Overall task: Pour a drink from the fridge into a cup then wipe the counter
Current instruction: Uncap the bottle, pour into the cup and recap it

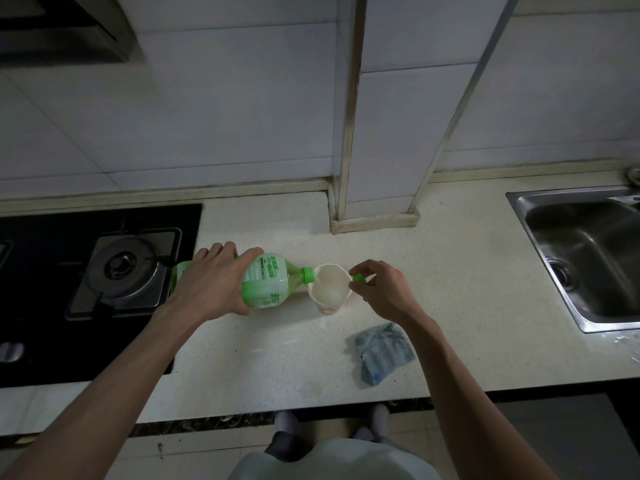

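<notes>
My left hand (214, 282) grips a green plastic drink bottle (273, 280) with a white and green label, tipped on its side with the uncapped neck over the rim of a white paper cup (329, 289). The cup stands upright on the pale counter (277, 358) and looks mostly empty inside. My right hand (381, 289) is at the cup's right rim, pinching the green bottle cap (359, 278) between thumb and fingers. A crumpled grey-blue cloth (382, 353) lies on the counter in front of the cup, to the right, under my right forearm.
A black gas hob (104, 271) with a burner lies to the left. A steel sink (588, 258) is set in the counter at the right. A tiled column (374, 168) juts out behind the cup. The counter's front edge runs below the cloth.
</notes>
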`<state>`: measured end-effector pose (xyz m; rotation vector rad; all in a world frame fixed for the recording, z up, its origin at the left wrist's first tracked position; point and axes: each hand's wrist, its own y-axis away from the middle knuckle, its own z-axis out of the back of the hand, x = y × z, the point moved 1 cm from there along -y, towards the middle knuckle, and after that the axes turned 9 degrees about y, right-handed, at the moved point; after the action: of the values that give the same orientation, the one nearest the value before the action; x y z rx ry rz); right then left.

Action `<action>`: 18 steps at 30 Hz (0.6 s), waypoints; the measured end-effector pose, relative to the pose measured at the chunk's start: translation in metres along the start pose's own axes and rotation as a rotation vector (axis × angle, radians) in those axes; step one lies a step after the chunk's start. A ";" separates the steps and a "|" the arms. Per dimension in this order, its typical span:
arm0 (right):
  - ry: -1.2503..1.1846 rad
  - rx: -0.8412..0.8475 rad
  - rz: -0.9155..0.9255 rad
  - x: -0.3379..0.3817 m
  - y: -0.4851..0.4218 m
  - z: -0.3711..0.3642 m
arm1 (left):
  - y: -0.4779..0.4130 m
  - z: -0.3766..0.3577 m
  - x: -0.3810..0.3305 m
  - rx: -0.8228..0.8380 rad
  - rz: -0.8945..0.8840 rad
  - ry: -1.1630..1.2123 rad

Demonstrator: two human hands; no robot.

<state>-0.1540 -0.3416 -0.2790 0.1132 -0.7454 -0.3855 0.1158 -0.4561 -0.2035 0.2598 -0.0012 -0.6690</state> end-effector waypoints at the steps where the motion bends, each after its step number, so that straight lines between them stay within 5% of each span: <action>1: 0.001 0.000 0.001 0.000 0.000 0.000 | 0.000 0.000 0.000 -0.001 0.001 0.003; 9: -0.049 -0.059 -0.012 0.010 0.003 0.007 | 0.006 -0.005 -0.004 -0.009 0.051 0.199; 18: -0.443 -0.050 0.026 0.048 0.011 0.034 | 0.015 -0.018 -0.015 0.000 0.086 0.507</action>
<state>-0.1419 -0.3479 -0.2208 -0.0312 -1.1722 -0.4092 0.1151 -0.4311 -0.2159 0.4217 0.4700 -0.5033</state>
